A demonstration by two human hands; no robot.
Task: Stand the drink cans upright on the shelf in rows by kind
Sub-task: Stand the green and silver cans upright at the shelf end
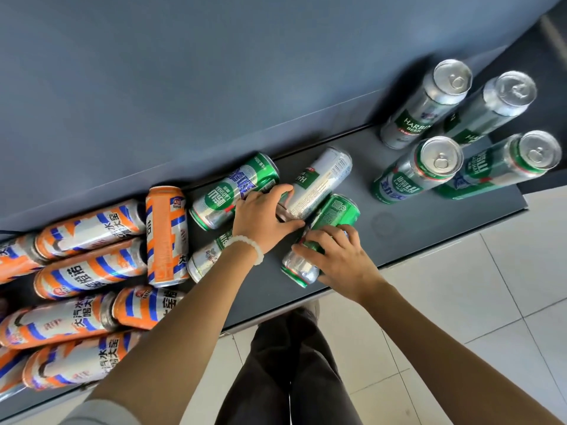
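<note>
Overhead, grey shelf (429,216), tiled floor (460,317).

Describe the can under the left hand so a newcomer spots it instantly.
On the dark grey shelf, look between the upright cans and the orange pile. The lying silver Harbin can with a barcode, gripped by the left hand, is the only mostly silver one among green neighbours.

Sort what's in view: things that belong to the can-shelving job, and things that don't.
Job:
- upright cans
- lying green cans
- silver Harbin can, gripped by left hand
- green can under right hand
- orange cans
- shelf

Not:
- bead bracelet
- tiled floor
</note>
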